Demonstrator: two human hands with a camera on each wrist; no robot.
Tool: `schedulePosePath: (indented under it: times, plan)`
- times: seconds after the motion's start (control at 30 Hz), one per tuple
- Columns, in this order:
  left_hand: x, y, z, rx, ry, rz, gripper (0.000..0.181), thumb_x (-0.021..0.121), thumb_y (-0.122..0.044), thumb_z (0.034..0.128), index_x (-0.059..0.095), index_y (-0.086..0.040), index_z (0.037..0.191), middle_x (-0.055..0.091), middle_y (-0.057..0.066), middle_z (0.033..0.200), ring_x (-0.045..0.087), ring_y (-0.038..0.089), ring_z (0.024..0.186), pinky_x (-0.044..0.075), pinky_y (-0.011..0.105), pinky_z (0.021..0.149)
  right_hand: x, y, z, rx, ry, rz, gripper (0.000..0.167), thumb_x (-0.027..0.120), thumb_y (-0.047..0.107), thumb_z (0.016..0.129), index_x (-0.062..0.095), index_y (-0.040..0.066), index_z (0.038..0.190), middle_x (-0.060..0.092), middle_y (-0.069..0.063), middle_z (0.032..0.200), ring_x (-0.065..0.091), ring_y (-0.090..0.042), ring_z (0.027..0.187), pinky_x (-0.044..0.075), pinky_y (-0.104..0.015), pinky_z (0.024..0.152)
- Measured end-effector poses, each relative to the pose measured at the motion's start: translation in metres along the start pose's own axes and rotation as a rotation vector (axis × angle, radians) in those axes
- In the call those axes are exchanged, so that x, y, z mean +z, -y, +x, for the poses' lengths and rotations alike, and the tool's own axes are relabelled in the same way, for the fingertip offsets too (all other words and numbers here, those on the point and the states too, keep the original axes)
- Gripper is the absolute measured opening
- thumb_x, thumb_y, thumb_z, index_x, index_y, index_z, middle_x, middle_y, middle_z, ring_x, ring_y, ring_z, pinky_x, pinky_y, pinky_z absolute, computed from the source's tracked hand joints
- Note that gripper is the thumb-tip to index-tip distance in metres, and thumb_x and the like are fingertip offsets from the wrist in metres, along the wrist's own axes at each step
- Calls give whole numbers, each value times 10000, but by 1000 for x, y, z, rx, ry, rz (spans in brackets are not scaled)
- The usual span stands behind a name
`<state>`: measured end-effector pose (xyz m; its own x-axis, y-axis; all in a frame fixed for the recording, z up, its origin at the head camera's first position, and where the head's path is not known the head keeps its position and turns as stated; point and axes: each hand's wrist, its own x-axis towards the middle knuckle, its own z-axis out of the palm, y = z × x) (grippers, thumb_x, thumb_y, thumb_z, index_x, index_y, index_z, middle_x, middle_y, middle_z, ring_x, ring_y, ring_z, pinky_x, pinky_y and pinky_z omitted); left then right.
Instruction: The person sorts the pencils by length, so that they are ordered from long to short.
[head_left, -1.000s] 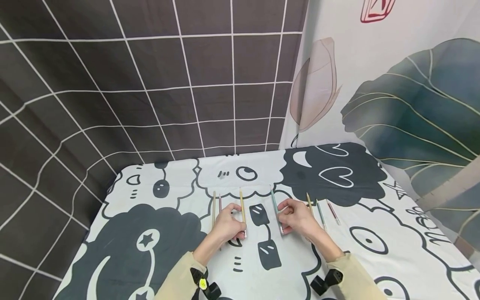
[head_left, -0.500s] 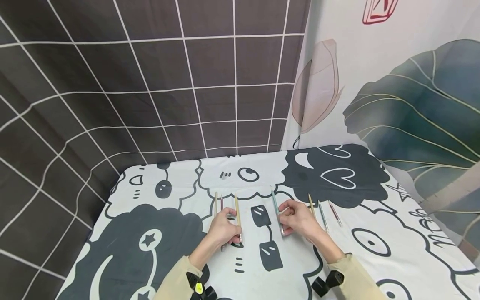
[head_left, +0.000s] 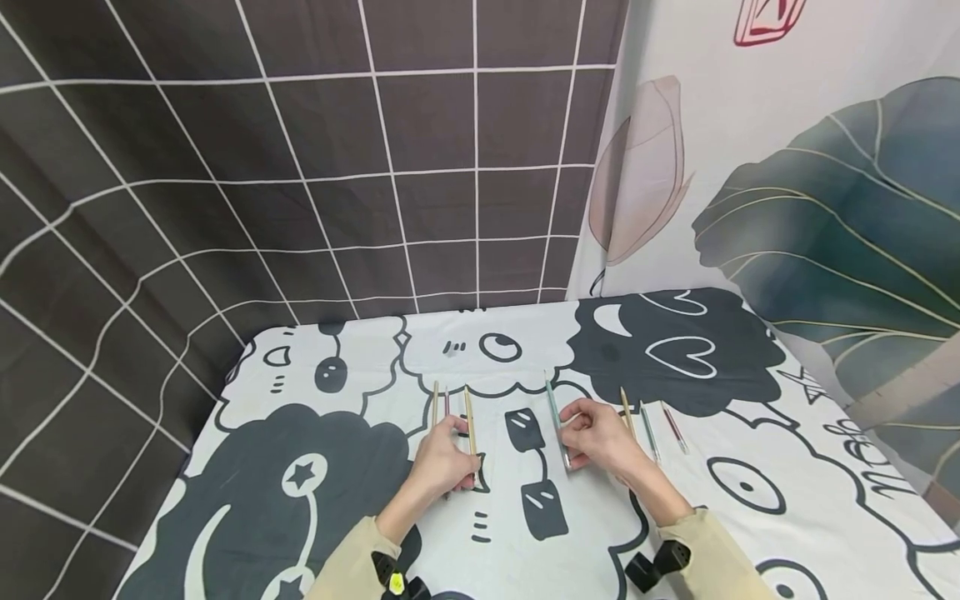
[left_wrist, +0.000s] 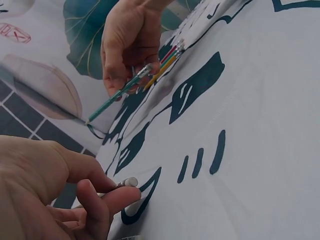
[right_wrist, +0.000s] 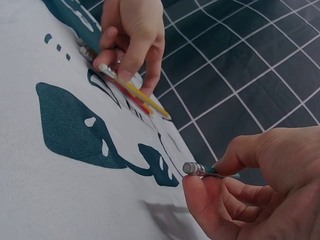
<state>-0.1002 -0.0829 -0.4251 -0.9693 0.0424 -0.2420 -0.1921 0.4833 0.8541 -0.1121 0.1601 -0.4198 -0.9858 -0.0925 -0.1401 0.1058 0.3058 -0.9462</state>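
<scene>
Grip is confirmed on both sides. From my remote station I observe the left hand closed to a pinch on a yellow pencil near its blunt end, and the right hand likewise on a green pencil; the two are well apart over the patterned cloth. Whether either tip touches it, I cannot tell. Beside the left hand, partly hidden by it, lie a second yellow pencil and a red pencil; on the right hand's outer side, a third yellow pencil, a second green pencil and a second red pencil. In my judgement, good handling calls for light, steady pinches, level shafts, and a left hand kept from nudging its neighbours.
</scene>
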Motion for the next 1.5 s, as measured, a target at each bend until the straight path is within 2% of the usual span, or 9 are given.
schedulePosePath:
  times: [0.2,0.43,0.7,0.93,1.5]
  plan:
    - [0,1,-2,36,-14,49,454,675,95,739,552,-15,1162,577,35,480,467,68,333,321,186,341,0,0,2,0,0,-2,233,594,-122,802,585,-98,1034,583,-112,760,620,-196,563,574,-358,523]
    - [1,2,-4,79,-42,111,474,663,108,719,553,54,1176,554,22,474,466,58,328,330,191,340,3,-1,2,4,-8,-11,216,599,-123,799,587,-86,1011,585,-113,757,616,-198,555,570,-358,512]
    - [3,5,-3,97,-63,154,510,666,98,716,560,107,1215,564,47,547,498,60,348,371,206,356,4,-1,2,9,-1,-12,217,595,-125,798,586,-86,1011,592,-111,752,613,-192,547,568,-351,507]
    - [3,4,-2,114,-75,188,479,667,97,710,579,125,1180,550,21,492,497,67,329,373,213,348,4,-1,2,6,2,-19,212,606,-122,803,587,-81,1011,594,-110,753,618,-193,549,568,-348,509]
    - [2,4,-3,144,-69,187,417,656,105,718,601,147,1129,533,2,465,486,68,324,358,208,348,11,0,2,-18,69,23,229,591,-111,797,570,-110,1025,608,-104,739,635,-197,536,575,-371,522]
